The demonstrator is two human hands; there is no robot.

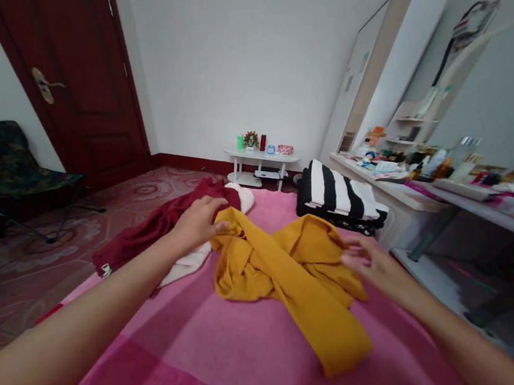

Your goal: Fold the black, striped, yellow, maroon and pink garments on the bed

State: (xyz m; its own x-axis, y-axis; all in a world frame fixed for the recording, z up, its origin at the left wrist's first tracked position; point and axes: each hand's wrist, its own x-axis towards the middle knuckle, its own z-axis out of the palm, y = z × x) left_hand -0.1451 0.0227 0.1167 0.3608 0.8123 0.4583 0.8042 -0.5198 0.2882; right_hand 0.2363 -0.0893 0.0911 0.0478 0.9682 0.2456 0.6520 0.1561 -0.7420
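Observation:
A mustard-yellow garment (289, 263) lies crumpled on the pink bed cover (188, 357), with one long piece, which looks like a sleeve, stretched toward me. My left hand (200, 219) is at its far left edge, thumb and fingers apart, the thumb close to the cloth. At the right edge of the same garment is my right hand (372, 261), its fingers loosely bent and apart, fingertips at the fabric. Behind and under my left hand lies a maroon garment (149, 227), with white cloth (191, 264) partly showing beneath it.
A folded pile with a black-and-white striped piece (339, 192) sits at the bed's far right. Along the right stands a cluttered dressing table (407, 196). A low white stand (259, 158) is by the wall, and a folding chair (4, 161) stands left near the door (79, 83).

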